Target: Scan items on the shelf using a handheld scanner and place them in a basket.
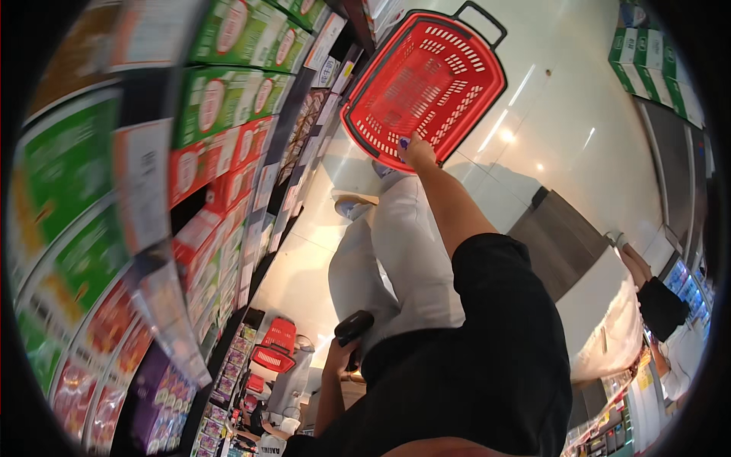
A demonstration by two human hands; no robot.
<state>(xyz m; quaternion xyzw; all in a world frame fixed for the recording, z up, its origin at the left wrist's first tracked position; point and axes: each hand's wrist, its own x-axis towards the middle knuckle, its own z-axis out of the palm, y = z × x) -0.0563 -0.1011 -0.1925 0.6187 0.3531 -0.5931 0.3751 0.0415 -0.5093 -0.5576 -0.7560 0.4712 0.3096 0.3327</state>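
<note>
My right hand (418, 153) reaches over the near end of a red plastic shopping basket (414, 85). A small purple item (404, 142) shows between its thumb and fingers; what it is I cannot tell. The basket has slotted sides and a black handle (495, 23) folded out at its far end. No goods show inside it. Low beside my body, my left hand (341, 353) is closed around a dark rounded object (354, 327), too shadowed to name. My legs in pale trousers (414, 245) stand just behind the basket.
Supermarket shelves to my left hold green cartons (228, 34), red cartons (197, 228) and price tags (145, 183). A dark wood-grain block (557, 228) stands to my right, near another person (668, 325). More green-and-white cartons (645, 57) sit far right. Another red basket (277, 343) is behind me.
</note>
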